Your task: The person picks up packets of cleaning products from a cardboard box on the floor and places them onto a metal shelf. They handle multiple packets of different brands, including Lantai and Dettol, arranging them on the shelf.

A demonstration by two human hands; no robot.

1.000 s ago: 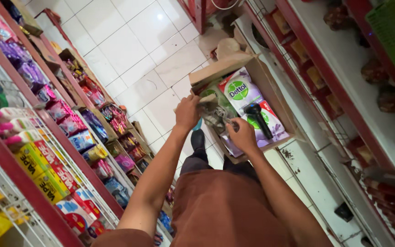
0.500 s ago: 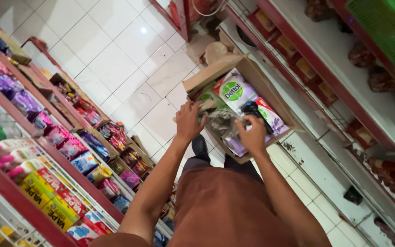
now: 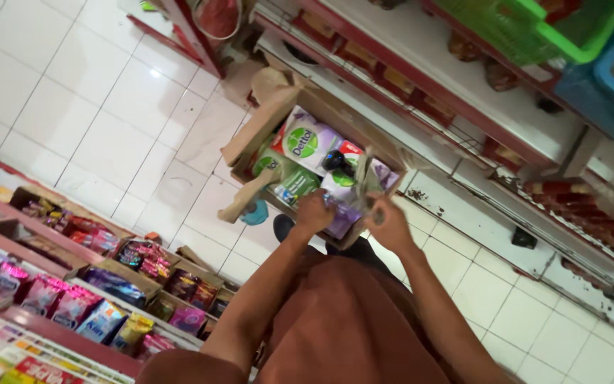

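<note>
White floor tiles [image 3: 87,107] run between red-edged shop shelves, and an open cardboard box [image 3: 307,142] of soft refill pouches sits on them by the right-hand shelving [image 3: 463,85]; since a second ago the view has swung, so the box now lies higher and more central, and both hands have closed in over its near edge; the left hand [image 3: 315,212] curls down onto a pale purple pouch [image 3: 341,213], though its grip is too blurred to judge; the right hand [image 3: 386,222] is pinched shut on a crinkled clear wrapper [image 3: 368,186] just above that pouch; packets [image 3: 101,284] crowd the left-hand shelves, and green and blue baskets [image 3: 570,35] stand on the upper right.
</note>
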